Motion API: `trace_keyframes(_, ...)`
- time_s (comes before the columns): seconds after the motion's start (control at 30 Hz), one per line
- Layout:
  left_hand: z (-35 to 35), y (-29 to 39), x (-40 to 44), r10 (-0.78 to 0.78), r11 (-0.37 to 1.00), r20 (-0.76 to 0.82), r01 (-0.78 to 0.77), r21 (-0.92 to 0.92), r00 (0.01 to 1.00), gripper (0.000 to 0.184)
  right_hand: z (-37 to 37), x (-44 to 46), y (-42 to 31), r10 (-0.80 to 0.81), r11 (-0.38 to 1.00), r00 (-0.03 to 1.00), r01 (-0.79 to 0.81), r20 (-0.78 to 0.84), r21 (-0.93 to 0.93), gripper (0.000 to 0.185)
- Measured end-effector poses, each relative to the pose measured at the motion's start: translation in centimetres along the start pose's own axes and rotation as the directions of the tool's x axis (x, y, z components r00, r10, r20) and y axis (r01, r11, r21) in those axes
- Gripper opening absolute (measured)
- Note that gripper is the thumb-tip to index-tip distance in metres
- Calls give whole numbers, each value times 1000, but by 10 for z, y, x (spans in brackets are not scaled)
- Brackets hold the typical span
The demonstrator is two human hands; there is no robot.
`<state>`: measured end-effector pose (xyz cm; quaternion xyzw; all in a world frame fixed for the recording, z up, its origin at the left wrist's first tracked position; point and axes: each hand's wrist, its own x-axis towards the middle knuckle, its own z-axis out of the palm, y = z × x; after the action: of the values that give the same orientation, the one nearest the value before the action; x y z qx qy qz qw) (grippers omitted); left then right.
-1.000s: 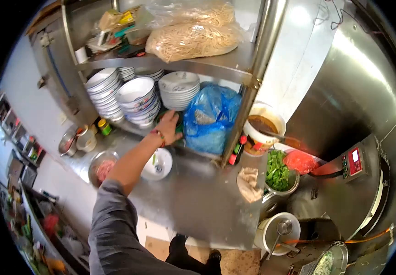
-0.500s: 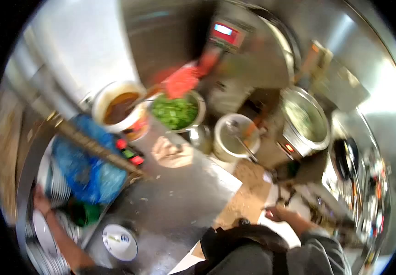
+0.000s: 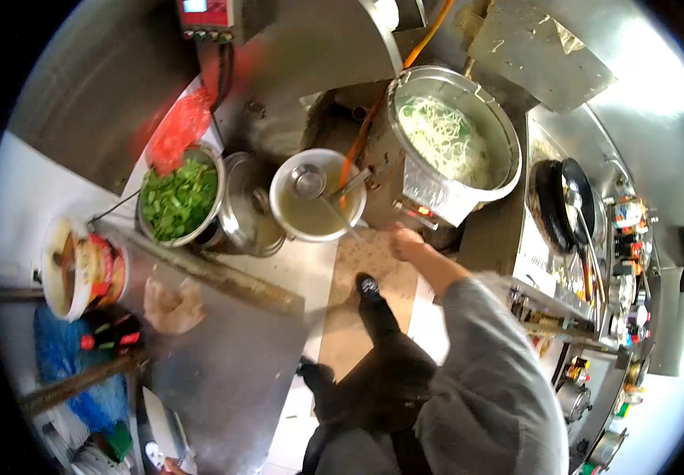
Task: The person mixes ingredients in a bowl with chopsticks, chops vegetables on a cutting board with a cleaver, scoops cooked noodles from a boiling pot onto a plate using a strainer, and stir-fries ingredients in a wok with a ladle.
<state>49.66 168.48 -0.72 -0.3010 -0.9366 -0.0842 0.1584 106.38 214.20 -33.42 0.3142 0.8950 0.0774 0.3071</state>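
Observation:
My right hand (image 3: 407,242) is stretched forward, its fingers curled in, just below the lit control panel (image 3: 416,214) of the noodle cooker. Nothing shows in it, and I cannot tell whether it touches the panel. In the cooker's round pot (image 3: 508,174), pale noodles (image 3: 441,138) lie in cloudy liquid. At the bottom left edge, a small part of my left hand (image 3: 172,468) shows beside a white bowl with dark marks (image 3: 153,454). Its fingers are mostly cut off, so a grip cannot be made out.
A white bucket (image 3: 286,218) of liquid holds a ladle (image 3: 308,182). Left of it are a lidded metal pot (image 3: 251,214) and a pot of chopped greens (image 3: 180,202). A labelled tub (image 3: 104,273) stands by the metal table (image 3: 215,380). Black woks (image 3: 552,202) are at right.
The view has swung right and turned. My right hand has come forward to the cooker's panel. My left hand has left the stacked dishes and is now by the bowl at the bottom edge.

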Motion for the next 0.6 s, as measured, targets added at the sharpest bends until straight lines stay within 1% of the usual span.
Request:
trace_keyframes(0.03,24,32,-21,108,983,-96,-92,160,989,36,6,28,18,-121,963,989,136,81,-233,35)
trace_keyframes(0.07,49,63,-44,225,931,-169,-161,328,960,37,13,43,34,-136,961,978,169,160,-219,34)
trace_keyframes(0.1,101,19,-76,73,996,-72,-69,58,995,39,24,45,44,-108,985,971,133,216,-107,33)
trace_keyframes(0.13,62,121,-70,129,967,-220,-172,-190,967,38,39,38,54,-58,998,962,49,268,41,32)
trace_keyframes(0.17,87,93,-93,161,981,-242,-181,-63,957,34,60,20,61,24,970,946,-101,323,222,32)
trace_keyframes(0.2,98,83,-112,167,982,-234,-184,-51,958,34,84,-7,67,121,893,917,-267,379,361,33)
trace_keyframes(0.23,106,78,-130,-4,997,-62,-1,-79,998,34,109,-32,67,213,805,878,-407,428,433,34)
trace_keyframes(0.27,111,78,-142,-177,980,111,186,-71,978,34,125,-53,60,275,739,855,-480,439,472,35)
trace_keyframes(0.3,115,86,-147,-188,964,120,206,-167,975,35,112,-64,53,304,659,854,-509,423,553,34)
trace_keyframes(0.33,123,93,-156,-202,937,131,230,-264,971,36,79,-58,47,318,597,885,-465,339,654,33)
trace_keyframes(0.37,145,47,-163,-200,969,319,236,-78,926,34,42,-52,44,327,531,911,-397,251,748,32)
trace_keyframes(0.4,125,88,-155,-302,949,352,314,25,886,31,13,-43,48,332,492,926,-331,178,805,32)
trace_keyframes(0.43,111,129,-143,-227,952,290,149,268,930,33,-5,-29,54,339,467,933,-280,123,839,32)
trace_keyframes(0.47,105,165,-130,-127,871,247,-11,491,961,36,-15,-17,61,354,439,930,-256,96,861,33)
trace_keyframes(0.5,100,202,-119,-127,869,249,-13,495,960,36,-9,2,66,413,345,896,-322,165,882,35)
trace_keyframes(0.53,93,235,-108,17,960,189,-69,272,982,37,-3,12,66,461,239,852,-390,249,889,38)
trace_keyframes(0.57,88,264,-101,143,988,111,-148,40,983,38,2,2,61,472,183,824,-438,312,880,40)
trace_keyframes(0.6,111,292,-110,89,969,111,-60,-241,990,33,7,-8,56,481,126,793,-484,373,866,42)
